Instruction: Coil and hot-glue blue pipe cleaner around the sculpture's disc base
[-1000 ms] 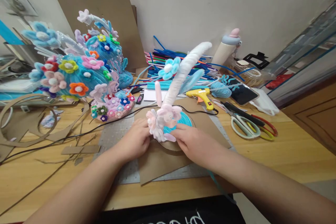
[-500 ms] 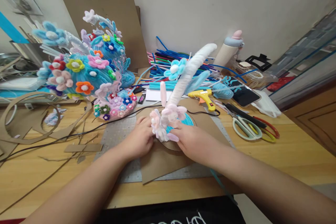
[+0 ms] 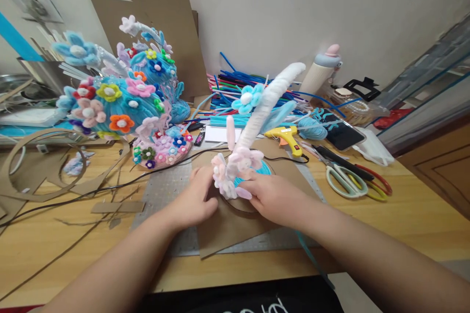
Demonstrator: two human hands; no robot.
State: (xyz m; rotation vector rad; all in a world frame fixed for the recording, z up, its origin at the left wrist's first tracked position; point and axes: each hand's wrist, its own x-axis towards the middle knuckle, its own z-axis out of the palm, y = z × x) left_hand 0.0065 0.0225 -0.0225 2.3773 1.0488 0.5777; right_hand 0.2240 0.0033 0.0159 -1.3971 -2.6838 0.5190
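Note:
A thick white fuzzy stem (image 3: pixel 270 102), wrapped and curved at its top, leans up to the right. Pink and white pipe-cleaner flowers (image 3: pixel 240 160) ring its foot, and a blue flower (image 3: pixel 247 99) sits beside its middle. Under it, a coil of blue pipe cleaner (image 3: pixel 265 167) shows on the cardboard sheet (image 3: pixel 223 234). My right hand (image 3: pixel 277 200) closes its fingers on the foot of the flowered stem, fingertips partly hidden. On the other side, my left hand (image 3: pixel 196 198) lies against the flowers with its thumb apart; its fingertips are hidden.
A yellow glue gun (image 3: pixel 284 137) lies behind the cardboard, its black cord (image 3: pixel 121 182) crossing leftward. Scissors (image 3: pixel 347 181) are at right. Flower-covered blue craft pieces (image 3: pixel 123 102) stand at left by cardboard rings (image 3: pixel 12 188). Bundled pipe cleaners (image 3: pixel 235 93) lie along the wall.
My left thumb has moved out from the fingers, away from the flowers. The stem and my right hand sit almost as before; the whole view has shifted slightly.

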